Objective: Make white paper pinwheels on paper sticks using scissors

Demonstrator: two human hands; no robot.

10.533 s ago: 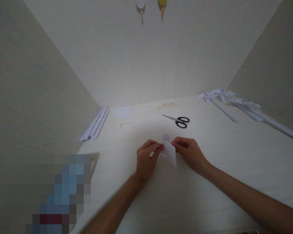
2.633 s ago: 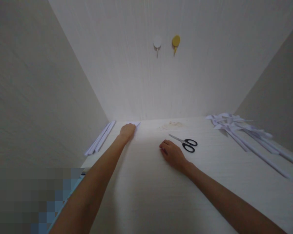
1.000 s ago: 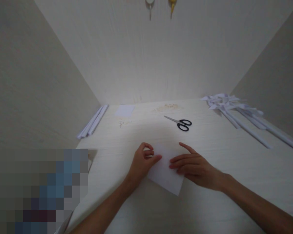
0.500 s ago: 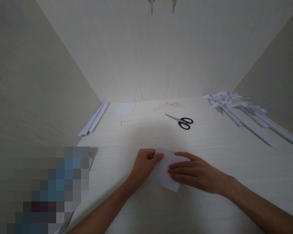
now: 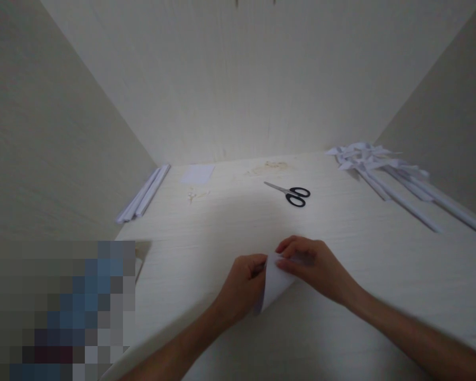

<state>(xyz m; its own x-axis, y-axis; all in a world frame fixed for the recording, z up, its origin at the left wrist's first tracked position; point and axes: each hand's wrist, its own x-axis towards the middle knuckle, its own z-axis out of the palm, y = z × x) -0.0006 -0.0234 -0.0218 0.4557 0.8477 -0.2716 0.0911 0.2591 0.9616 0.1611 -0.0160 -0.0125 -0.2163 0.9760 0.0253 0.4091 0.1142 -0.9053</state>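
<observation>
The folded paper forms a white triangle whose long point aims down toward the near left, its wide end up between the two hands. It is smooth, thin and matte, lifted slightly off the pale wood-grain table near the front middle. The left hand pinches its left edge, and the right hand pinches its top corner with curled fingers. Farther back lie black-handled scissors, a small paper square, flat paper strips and paper pinwheels.

Open tabletop spans the frame's centre, bounded by scissors upper centre, paper strips upper left, folded paper pieces upper right, and enclosing walls.
</observation>
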